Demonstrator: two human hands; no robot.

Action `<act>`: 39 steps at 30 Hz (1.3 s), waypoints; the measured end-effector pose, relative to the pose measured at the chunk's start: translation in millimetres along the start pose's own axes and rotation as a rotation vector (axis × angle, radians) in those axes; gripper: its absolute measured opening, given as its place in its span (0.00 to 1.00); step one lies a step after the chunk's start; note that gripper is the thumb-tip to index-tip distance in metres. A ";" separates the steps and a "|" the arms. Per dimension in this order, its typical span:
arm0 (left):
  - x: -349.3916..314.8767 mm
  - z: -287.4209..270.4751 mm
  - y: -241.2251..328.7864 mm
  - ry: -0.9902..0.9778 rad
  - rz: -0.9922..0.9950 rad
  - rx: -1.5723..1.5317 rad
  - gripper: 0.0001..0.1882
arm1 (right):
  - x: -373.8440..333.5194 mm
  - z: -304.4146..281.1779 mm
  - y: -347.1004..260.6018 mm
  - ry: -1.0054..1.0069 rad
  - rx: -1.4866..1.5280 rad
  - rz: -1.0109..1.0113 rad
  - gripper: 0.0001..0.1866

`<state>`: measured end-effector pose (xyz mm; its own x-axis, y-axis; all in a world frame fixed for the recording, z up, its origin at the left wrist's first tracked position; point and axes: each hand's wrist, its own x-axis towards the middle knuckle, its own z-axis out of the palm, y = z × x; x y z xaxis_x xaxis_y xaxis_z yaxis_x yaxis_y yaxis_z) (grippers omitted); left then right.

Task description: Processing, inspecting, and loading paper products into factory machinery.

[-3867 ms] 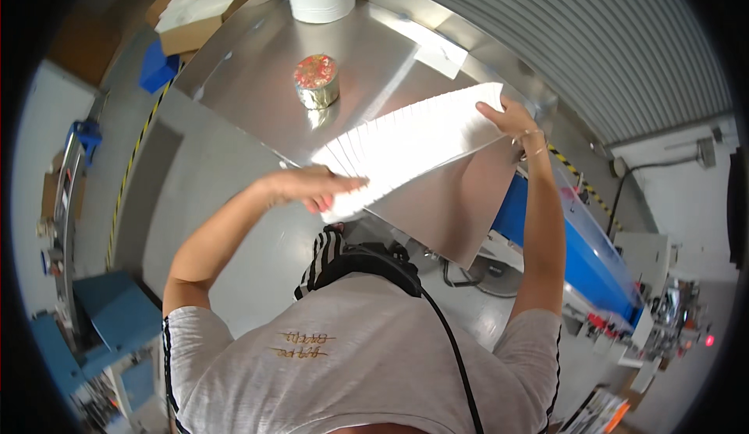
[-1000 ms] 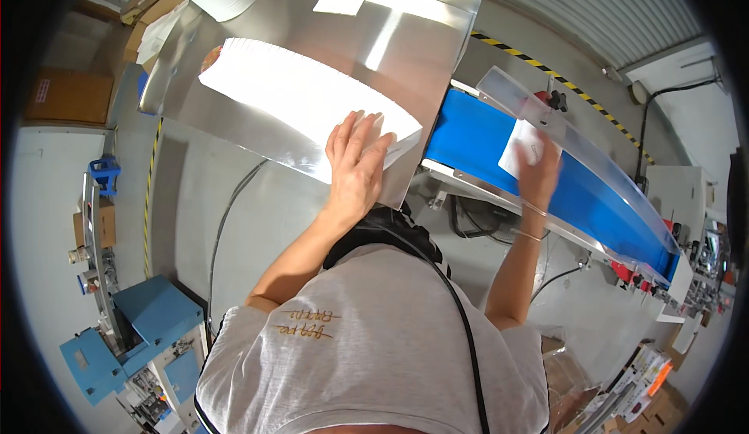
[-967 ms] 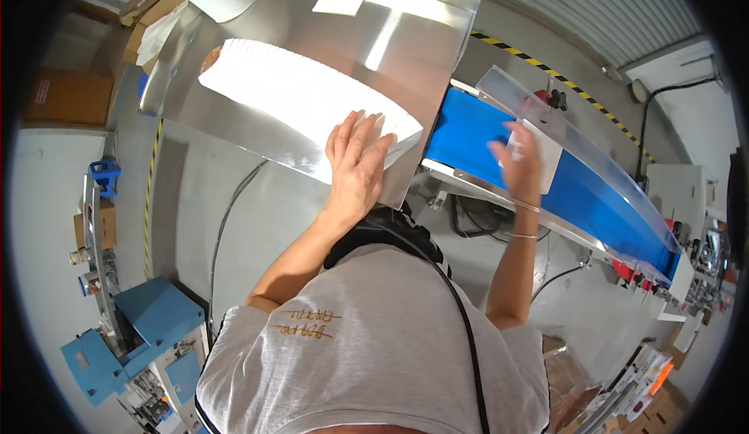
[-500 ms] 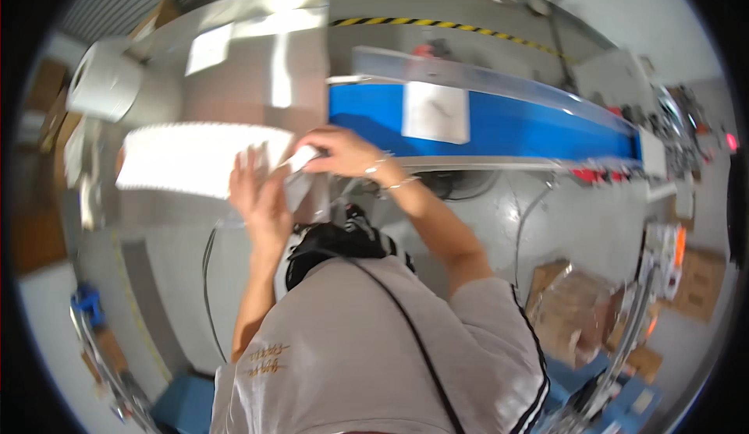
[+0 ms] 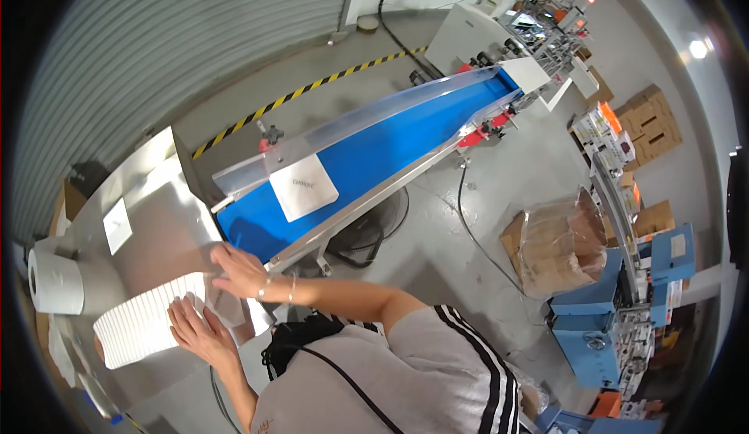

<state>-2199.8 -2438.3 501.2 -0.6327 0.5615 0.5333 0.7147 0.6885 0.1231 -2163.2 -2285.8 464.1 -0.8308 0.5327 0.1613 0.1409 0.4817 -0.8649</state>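
A long row of thin white square pieces (image 5: 144, 321), packed face to face on edge, lies on the shiny metal table (image 5: 168, 235). Over its right end rests my left hand (image 5: 201, 333), fingers stretched and a little apart. My right hand (image 5: 240, 272) is just beyond that end, at the table's edge near the conveyor, thumb and fingers apart with nothing visible between them. Below it a pale flat piece (image 5: 227, 306) lies against the end of the row, partly hidden. One white square packet (image 5: 304, 187) lies flat on the blue conveyor belt (image 5: 374, 147).
A clear guard (image 5: 335, 128) runs along the belt's far side. On the table are a white roll (image 5: 56, 282) and a white sheet (image 5: 118, 226). To the right stand a plastic-lined carton (image 5: 562, 251) and blue machinery (image 5: 585, 344). A black cable (image 5: 488, 251) crosses the floor.
My view has turned toward the right, along the conveyor. My right hand has let go of the white piece it gripped; my left hand stays on the row.
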 end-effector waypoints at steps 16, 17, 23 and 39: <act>18.1 19.2 -57.3 0.128 -0.039 -0.038 0.20 | 28.8 73.5 -20.9 -0.154 0.461 0.256 0.24; 18.0 20.4 -61.8 0.131 -0.034 -0.039 0.20 | 29.3 72.5 -25.2 -0.199 0.490 0.269 0.25; 16.3 14.3 -64.1 0.111 -0.015 -0.069 0.20 | 34.8 71.5 -9.6 -0.240 0.223 0.191 0.31; 11.8 3.6 -60.5 0.145 -0.039 -0.193 0.18 | 42.9 36.4 -18.9 -0.326 0.349 -0.037 0.28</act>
<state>-2251.6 -2471.7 497.0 -0.6214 0.4549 0.6379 0.7431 0.6002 0.2959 -2221.1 -2297.4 470.1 -0.9652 0.2471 0.0858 -0.0346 0.2043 -0.9783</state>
